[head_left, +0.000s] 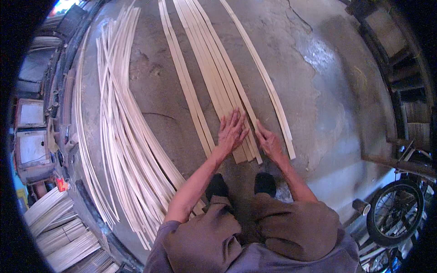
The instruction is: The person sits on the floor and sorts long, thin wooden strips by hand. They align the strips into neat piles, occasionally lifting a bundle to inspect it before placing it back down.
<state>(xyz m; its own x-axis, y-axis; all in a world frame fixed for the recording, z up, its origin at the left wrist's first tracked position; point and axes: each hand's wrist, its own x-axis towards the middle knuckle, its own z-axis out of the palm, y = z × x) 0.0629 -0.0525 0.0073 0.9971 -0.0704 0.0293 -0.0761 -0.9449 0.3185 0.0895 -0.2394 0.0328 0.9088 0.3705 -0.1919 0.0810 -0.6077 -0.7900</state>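
A narrow row of long, pale, flat strips [217,77], which look like split bamboo or wood, lies side by side on the floor in front of me. My left hand [232,132] rests palm down across their near ends, fingers stretched forward and slightly spread. At the row's right edge, one strip [257,154] sits a little apart, its near end reaching closer to me. My right hand [270,144] is beside that strip, index finger extended toward its edge and thumb side facing it. The undersides of its other fingers are hidden.
Two strips [189,91] lie left of the row, and a pair [274,93] lies to its right. A large loose heap of strips [129,123] spreads at left. Tied bundles [68,236] stand lower left; a spoked wheel [395,213] and a pipe end [362,208] are lower right.
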